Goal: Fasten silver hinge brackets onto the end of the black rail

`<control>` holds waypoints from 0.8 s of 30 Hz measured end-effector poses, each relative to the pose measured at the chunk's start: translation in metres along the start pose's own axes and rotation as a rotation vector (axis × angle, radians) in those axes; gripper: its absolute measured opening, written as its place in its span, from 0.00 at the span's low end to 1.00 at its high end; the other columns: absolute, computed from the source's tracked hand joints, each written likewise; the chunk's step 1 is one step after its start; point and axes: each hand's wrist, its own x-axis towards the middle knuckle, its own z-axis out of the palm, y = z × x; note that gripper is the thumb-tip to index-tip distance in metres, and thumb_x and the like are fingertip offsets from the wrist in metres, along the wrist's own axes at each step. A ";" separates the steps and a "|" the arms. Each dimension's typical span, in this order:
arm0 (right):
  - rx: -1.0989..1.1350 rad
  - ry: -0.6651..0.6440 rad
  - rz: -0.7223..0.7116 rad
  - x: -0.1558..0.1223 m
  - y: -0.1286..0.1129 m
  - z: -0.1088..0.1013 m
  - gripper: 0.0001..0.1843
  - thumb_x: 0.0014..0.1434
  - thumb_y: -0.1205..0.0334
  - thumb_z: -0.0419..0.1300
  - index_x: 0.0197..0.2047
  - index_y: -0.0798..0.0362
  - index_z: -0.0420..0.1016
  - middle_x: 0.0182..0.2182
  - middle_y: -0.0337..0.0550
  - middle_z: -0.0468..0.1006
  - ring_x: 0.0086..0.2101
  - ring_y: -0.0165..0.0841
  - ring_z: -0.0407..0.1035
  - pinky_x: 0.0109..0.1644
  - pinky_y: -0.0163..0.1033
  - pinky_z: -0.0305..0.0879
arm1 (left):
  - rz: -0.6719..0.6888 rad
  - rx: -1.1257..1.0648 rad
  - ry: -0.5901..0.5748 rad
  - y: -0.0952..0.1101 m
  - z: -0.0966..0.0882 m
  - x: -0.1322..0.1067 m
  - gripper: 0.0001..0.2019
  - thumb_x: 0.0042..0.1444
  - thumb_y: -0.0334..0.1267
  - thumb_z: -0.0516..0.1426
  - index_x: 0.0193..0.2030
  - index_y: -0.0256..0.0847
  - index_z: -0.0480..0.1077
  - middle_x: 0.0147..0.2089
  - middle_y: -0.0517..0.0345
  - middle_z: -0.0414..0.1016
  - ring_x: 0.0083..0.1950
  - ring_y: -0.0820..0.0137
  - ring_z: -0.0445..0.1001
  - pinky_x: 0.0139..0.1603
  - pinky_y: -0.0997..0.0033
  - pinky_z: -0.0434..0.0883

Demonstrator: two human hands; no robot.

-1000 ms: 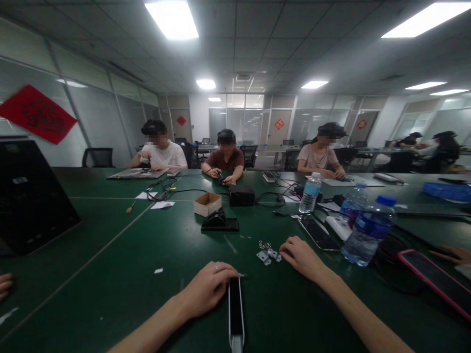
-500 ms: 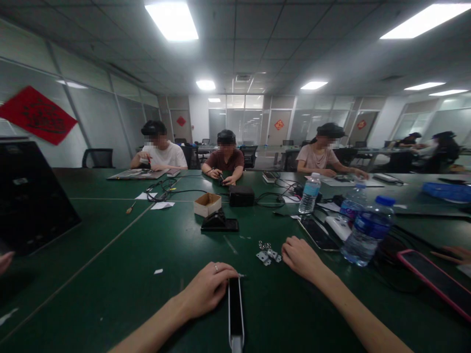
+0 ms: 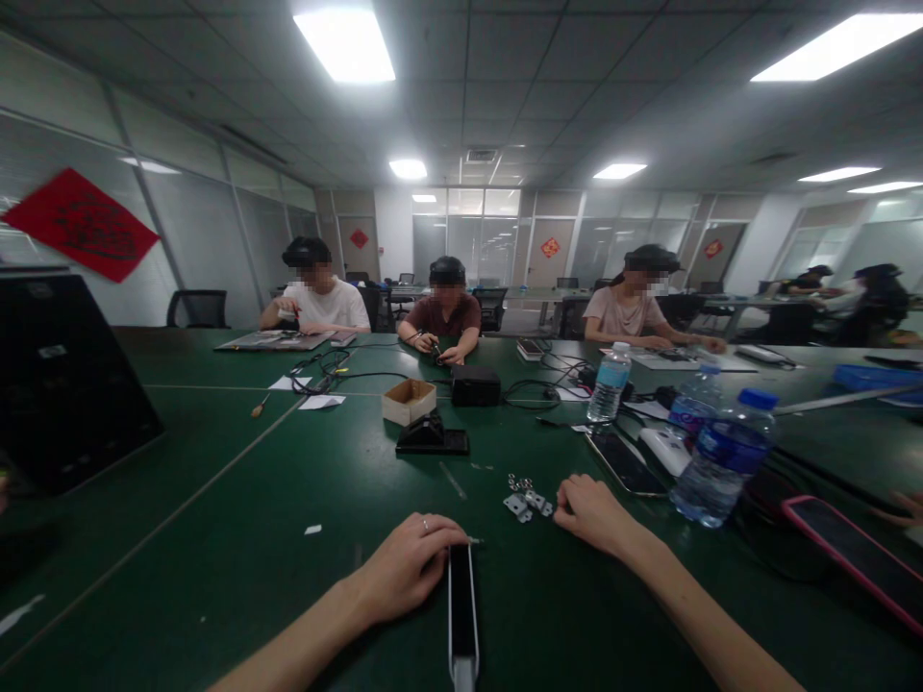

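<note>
My left hand (image 3: 408, 562) rests on the green table (image 3: 252, 538) with its fingers curled against the left side of a long black bar with a pale rim (image 3: 462, 610) that runs toward me. My right hand (image 3: 595, 512) lies loosely curled on the table, its fingertips touching a small heap of silver metal hinges and screws (image 3: 526, 497). What the right fingers hold, if anything, is hidden.
Water bottles (image 3: 721, 457) and phones (image 3: 626, 463) lie to the right, with a pink-edged phone (image 3: 851, 557) nearer. A black stand (image 3: 431, 437), cardboard box (image 3: 408, 400) and black box with cables (image 3: 475, 384) sit ahead. Three people work across the table. A dark panel (image 3: 64, 380) leans at left.
My right hand has slid slightly down and toward the metal parts. My left hand stays on the black bar. The view has tipped a little.
</note>
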 end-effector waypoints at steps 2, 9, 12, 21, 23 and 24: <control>0.015 -0.006 -0.004 -0.002 -0.002 -0.002 0.08 0.57 0.62 0.55 0.33 0.55 0.74 0.34 0.47 0.75 0.35 0.38 0.67 0.38 0.40 0.60 | -0.006 0.003 0.000 0.001 -0.001 0.000 0.20 0.58 0.24 0.49 0.55 0.44 0.66 0.54 0.53 0.71 0.50 0.65 0.70 0.51 0.65 0.68; 0.072 0.092 -0.062 -0.007 -0.004 -0.007 0.07 0.58 0.64 0.53 0.31 0.55 0.70 0.33 0.48 0.73 0.34 0.37 0.66 0.37 0.40 0.62 | 0.000 0.034 0.010 0.003 0.001 0.000 0.21 0.57 0.23 0.49 0.56 0.44 0.66 0.53 0.53 0.71 0.50 0.65 0.70 0.52 0.64 0.67; 0.125 0.183 -0.113 -0.008 -0.008 -0.004 0.05 0.59 0.67 0.53 0.33 0.55 0.69 0.33 0.47 0.72 0.33 0.35 0.66 0.36 0.39 0.64 | -0.015 0.053 0.033 0.002 0.003 0.000 0.21 0.57 0.23 0.49 0.54 0.44 0.67 0.52 0.53 0.72 0.49 0.64 0.70 0.51 0.63 0.68; 0.315 0.315 -0.456 -0.017 -0.064 0.017 0.12 0.60 0.73 0.51 0.43 0.54 0.72 0.39 0.46 0.74 0.40 0.36 0.67 0.43 0.41 0.68 | -0.109 0.121 0.102 0.001 0.006 0.003 0.15 0.58 0.26 0.48 0.48 0.42 0.70 0.44 0.52 0.73 0.43 0.65 0.70 0.45 0.66 0.68; 0.337 0.316 -0.494 -0.017 -0.075 0.024 0.11 0.60 0.73 0.52 0.42 0.54 0.73 0.38 0.46 0.74 0.40 0.36 0.67 0.44 0.41 0.68 | -0.134 0.151 0.088 0.002 0.006 0.004 0.14 0.59 0.27 0.48 0.47 0.41 0.70 0.42 0.53 0.73 0.41 0.65 0.70 0.43 0.67 0.68; 0.349 0.312 -0.511 -0.017 -0.079 0.027 0.11 0.59 0.73 0.52 0.42 0.54 0.73 0.38 0.46 0.74 0.40 0.36 0.67 0.44 0.42 0.68 | -0.142 0.164 0.081 0.002 0.007 0.004 0.14 0.60 0.28 0.48 0.47 0.41 0.70 0.41 0.53 0.74 0.41 0.65 0.70 0.43 0.66 0.68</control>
